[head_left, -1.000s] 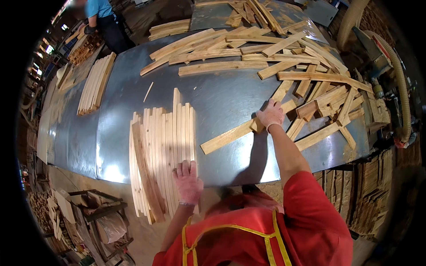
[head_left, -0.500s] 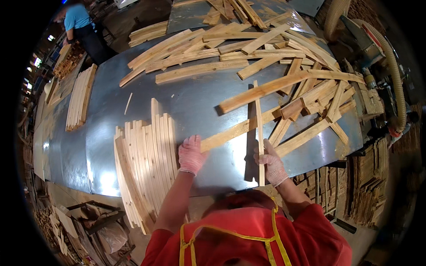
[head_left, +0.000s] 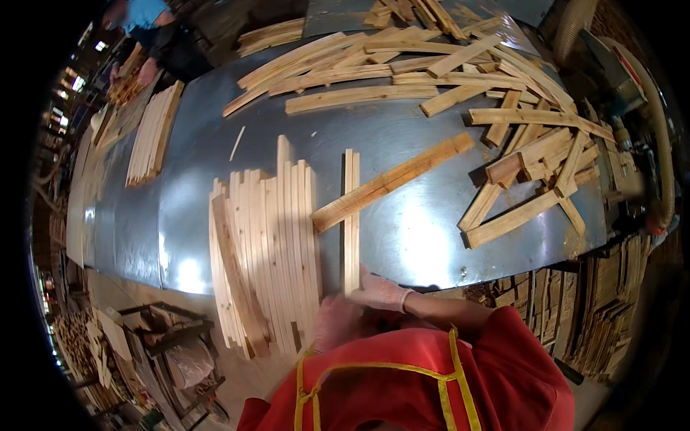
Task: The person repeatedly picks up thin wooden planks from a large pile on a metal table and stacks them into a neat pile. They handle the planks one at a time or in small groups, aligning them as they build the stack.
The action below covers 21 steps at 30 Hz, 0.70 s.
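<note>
My right hand [head_left: 382,292], in a pale pinkish glove, is closed on the near end of a narrow wooden strip [head_left: 351,248]. The strip points away from me, and a second edge shows along its far end. A broader, darker board [head_left: 402,179] lies slantwise across it. My left hand [head_left: 336,320], gloved too, is near my body beside the strip's near end; motion smears its fingers. Left of the strip lies a row of pale wooden strips [head_left: 269,237], side by side, with one brownish strip [head_left: 241,280] slanting on top.
A jumbled pile of boards [head_left: 546,154] covers the right and far part of the metal table [head_left: 194,179]. Another strip bundle [head_left: 154,136] lies far left, where a person in blue [head_left: 147,14] stands. Stacked wood [head_left: 593,309] and a ribbed hose [head_left: 658,129] are at right.
My right hand has brought the strip leftward, close to the row. My left hand has drawn back toward my body from beside the row. The view has shifted.
</note>
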Tool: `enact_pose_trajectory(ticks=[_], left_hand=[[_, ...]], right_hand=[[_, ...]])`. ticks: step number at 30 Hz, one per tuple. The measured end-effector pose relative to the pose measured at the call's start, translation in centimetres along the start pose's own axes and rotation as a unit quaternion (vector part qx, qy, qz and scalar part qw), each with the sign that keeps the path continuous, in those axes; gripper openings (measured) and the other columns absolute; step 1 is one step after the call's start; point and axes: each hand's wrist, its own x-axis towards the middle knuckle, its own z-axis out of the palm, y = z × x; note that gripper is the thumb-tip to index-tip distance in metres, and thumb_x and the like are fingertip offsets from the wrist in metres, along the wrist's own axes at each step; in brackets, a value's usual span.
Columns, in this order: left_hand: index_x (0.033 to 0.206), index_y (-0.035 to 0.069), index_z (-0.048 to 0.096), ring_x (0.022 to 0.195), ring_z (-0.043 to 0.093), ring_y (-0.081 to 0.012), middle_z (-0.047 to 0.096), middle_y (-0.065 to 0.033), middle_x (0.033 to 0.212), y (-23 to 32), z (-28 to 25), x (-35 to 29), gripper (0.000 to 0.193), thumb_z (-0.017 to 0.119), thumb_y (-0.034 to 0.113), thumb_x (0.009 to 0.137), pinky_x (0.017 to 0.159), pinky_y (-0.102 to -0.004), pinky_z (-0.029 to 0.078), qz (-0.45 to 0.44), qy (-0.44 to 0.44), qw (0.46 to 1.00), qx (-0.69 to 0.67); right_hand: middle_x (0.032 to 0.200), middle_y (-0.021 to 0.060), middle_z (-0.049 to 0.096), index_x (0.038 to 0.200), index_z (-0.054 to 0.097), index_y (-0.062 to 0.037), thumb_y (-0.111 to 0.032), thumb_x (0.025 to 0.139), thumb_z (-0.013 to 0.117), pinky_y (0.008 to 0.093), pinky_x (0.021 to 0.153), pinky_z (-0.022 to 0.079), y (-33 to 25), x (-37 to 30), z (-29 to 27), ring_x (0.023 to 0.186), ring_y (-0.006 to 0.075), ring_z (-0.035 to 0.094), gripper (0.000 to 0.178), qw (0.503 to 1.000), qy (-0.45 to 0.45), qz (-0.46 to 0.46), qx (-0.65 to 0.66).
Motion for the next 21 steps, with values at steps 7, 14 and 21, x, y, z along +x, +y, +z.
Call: enact_pose_trajectory(ticks=[7, 14, 21], left_hand=[[0.143, 0.002, 0.056, 0.138, 0.050, -0.0394, 0.056, -0.0156, 0.143, 3.0, -2.2, 1.7, 0.073, 0.081, 0.030, 0.080, 0.116, -0.0565, 0.039, 0.133, 0.192, 0.893, 0.384], [0.140, 0.004, 0.058, 0.140, 0.049, -0.0373, 0.057, -0.0138, 0.144, -0.1, -1.9, 3.4, 0.072, 0.074, 0.018, 0.071, 0.115, -0.0567, 0.039, 0.200, 0.235, 0.848, 0.430], [0.156, 0.006, 0.048, 0.135, 0.056, -0.0352, 0.055, -0.0162, 0.146, 6.2, 0.0, 4.2, 0.079, 0.079, 0.023, 0.086, 0.114, -0.0492, 0.047, 0.127, 0.173, 0.967, 0.139]], right_hand=[[0.118, 0.0253, 0.072, 0.135, 0.062, -0.0044, -0.019, 0.088, 0.066, 0.0516, 0.103, 0.054, -2.9, 5.7, -4.1, 0.113, 0.0463, 0.068, 0.049, 0.943, -0.135, -0.225, -0.203], [0.124, 0.0138, 0.072, 0.143, 0.062, -0.0164, -0.023, 0.090, 0.069, 0.0530, 0.109, 0.047, -5.0, 8.1, -18.6, 0.123, 0.0379, 0.063, 0.054, 0.777, 0.306, -0.132, -0.533], [0.111, 0.0228, 0.076, 0.114, 0.071, -0.0073, -0.054, 0.088, 0.070, 0.0504, 0.094, 0.057, -5.4, 2.0, -14.3, 0.108, 0.0427, 0.073, 0.054, 0.952, 0.098, -0.105, -0.271]])
